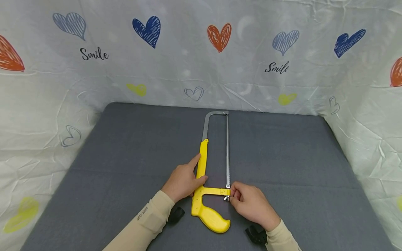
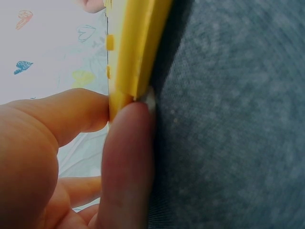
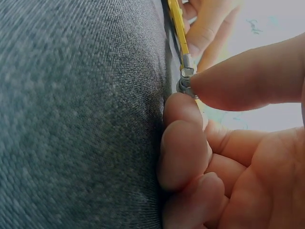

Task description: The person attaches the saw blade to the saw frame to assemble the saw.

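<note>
A hacksaw point(image 1: 202, 164) with a yellow frame and handle lies on the grey cloth, its metal bow at the far end and its blade point(image 1: 227, 153) on the right side. My left hand point(image 1: 182, 183) grips the yellow frame above the handle, index finger stretched along it and thumb across it. In the left wrist view, the yellow frame point(image 2: 138, 47) sits between thumb and a fingertip. At the blade's near end, my right hand point(image 1: 251, 204) pinches the wing nut point(image 3: 185, 85) between thumb and index finger; its other fingers are curled.
Grey cloth point(image 1: 132, 146) covers the table under the saw. A white sheet point(image 1: 188, 62) printed with hearts and "Smile" hangs behind and along both sides. Black straps point(image 1: 176, 215) show at both wrists.
</note>
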Available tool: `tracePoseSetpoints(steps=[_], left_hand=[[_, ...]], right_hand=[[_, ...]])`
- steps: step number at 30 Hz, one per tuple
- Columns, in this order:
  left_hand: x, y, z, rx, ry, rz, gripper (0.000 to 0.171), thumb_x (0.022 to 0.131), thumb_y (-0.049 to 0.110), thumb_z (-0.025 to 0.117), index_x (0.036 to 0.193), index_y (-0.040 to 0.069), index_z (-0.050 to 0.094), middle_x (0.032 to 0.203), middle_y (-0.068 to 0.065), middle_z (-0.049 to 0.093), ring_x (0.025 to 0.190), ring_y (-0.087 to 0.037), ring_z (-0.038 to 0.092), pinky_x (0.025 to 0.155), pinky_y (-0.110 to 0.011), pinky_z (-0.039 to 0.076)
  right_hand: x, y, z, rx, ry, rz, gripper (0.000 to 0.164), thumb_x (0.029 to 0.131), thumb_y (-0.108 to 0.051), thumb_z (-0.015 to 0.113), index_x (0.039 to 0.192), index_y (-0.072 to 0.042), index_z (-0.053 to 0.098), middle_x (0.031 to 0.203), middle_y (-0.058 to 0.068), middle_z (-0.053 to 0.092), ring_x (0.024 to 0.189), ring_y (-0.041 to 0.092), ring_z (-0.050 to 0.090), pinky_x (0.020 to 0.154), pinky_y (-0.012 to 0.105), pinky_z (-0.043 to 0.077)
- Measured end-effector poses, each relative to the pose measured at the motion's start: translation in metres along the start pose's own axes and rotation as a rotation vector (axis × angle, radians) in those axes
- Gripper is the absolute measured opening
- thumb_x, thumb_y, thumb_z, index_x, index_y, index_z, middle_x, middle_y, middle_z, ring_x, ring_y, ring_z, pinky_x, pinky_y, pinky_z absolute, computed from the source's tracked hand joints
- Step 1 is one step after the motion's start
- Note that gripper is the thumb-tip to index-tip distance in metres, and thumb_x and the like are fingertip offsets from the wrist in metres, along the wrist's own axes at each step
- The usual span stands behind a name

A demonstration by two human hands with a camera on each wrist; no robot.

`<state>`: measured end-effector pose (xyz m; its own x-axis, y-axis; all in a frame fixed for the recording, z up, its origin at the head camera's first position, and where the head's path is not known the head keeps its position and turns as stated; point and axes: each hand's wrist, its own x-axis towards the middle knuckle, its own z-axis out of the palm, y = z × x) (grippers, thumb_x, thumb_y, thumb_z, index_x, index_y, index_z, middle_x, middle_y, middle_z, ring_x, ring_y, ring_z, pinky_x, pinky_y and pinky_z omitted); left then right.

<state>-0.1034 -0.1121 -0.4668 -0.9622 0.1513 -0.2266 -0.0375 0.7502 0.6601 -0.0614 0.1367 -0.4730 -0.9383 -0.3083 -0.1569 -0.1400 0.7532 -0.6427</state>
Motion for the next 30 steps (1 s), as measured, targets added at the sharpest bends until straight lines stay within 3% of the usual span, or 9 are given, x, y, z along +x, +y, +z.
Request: tracePoseSetpoints(steps=[14, 22, 30], left_hand=[[0.0002, -0.0007, -0.0001, -0.003, -0.006, -0.003, 0.089, 0.098, 0.030, 0.082, 0.171, 0.013, 0.034, 0.062, -0.003, 0.060, 0.043, -0.016, 0.057, 0.047, -0.030, 0.051], [0.0008, -0.0015, -0.0004, -0.004, -0.008, -0.011, 0.088, 0.098, 0.030, 0.082, 0.171, 0.014, 0.034, 0.063, -0.003, 0.060, 0.043, -0.017, 0.058, 0.047, -0.031, 0.051], [0.0006, -0.0001, -0.0005, 0.001, -0.014, -0.024, 0.089, 0.098, 0.031, 0.082, 0.171, 0.014, 0.034, 0.064, -0.004, 0.059, 0.044, -0.017, 0.058, 0.048, -0.030, 0.052]], right_hand=[[-0.0020, 0.0007, -0.0015, 0.014, -0.016, -0.039, 0.017, 0.095, -0.016, 0.079, 0.088, -0.023, 0.066, 0.065, -0.013, 0.051, 0.051, 0.004, 0.043, 0.049, 0.023, 0.034], [-0.0012, -0.0019, -0.0009, 0.018, -0.015, 0.019, 0.015, 0.092, -0.016, 0.077, 0.084, -0.023, 0.066, 0.064, -0.012, 0.053, 0.050, 0.005, 0.044, 0.049, 0.023, 0.035], [-0.0013, -0.0066, 0.0005, 0.069, -0.019, 0.138, 0.038, 0.087, -0.050, 0.088, 0.075, -0.023, 0.064, 0.060, -0.007, 0.052, 0.051, 0.011, 0.044, 0.048, 0.025, 0.031]])
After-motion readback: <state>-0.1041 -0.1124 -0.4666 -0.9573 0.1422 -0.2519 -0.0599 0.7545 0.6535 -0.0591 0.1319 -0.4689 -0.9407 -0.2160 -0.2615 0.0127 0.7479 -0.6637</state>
